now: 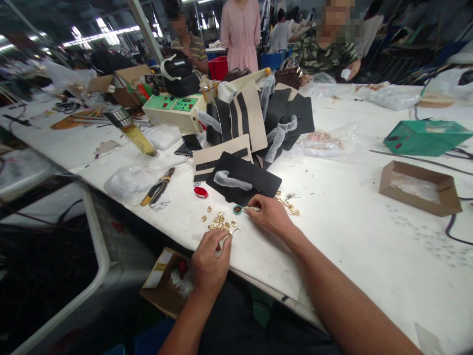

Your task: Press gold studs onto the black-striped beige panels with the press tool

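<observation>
Two hands at a scatter of gold fittings on a white table.
The right hand pinches a thin tool, its tip at a small teal dish just far and right of the fittings; the left hand, at their near side, has its fingertips closed on a small piece, mostly hidden.

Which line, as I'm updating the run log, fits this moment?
left hand: pinching small piece | right hand: holding thin tool, tip at teal dish | gold fittings: loose on table
</observation>
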Demonstrator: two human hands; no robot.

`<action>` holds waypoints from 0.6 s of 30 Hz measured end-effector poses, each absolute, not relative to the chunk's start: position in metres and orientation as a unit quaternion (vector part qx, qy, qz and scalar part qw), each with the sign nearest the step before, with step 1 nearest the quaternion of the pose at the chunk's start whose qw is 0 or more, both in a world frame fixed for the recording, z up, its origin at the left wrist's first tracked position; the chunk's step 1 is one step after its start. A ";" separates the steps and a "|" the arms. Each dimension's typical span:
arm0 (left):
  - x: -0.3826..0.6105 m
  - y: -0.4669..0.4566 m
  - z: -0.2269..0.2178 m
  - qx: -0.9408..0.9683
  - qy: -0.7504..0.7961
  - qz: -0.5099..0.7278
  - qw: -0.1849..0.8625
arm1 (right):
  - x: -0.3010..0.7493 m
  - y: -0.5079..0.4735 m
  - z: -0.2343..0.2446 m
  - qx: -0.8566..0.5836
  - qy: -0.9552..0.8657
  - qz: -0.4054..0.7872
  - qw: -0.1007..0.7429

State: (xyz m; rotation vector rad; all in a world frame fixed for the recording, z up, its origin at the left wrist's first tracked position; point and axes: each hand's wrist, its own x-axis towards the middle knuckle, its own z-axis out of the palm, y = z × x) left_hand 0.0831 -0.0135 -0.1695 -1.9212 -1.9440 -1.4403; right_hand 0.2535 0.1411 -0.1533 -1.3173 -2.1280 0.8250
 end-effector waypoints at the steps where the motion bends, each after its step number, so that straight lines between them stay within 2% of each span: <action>1: 0.088 -0.015 -0.168 -0.630 -0.620 -0.468 0.025 | 0.254 0.142 -0.153 -0.485 -0.779 0.307 0.253; 6: 0.115 -0.015 -0.165 -0.671 -0.591 -0.446 -0.028 | 0.254 0.143 -0.149 -0.482 -0.742 0.358 0.298; 12: 0.140 0.010 -0.170 -0.711 -0.599 -0.363 -0.071 | 0.262 0.149 -0.135 -0.458 -0.650 0.497 0.346; 18: 0.178 0.060 -0.164 -0.724 -0.631 -0.263 -0.091 | 0.297 0.171 -0.118 -0.369 -0.445 0.649 0.495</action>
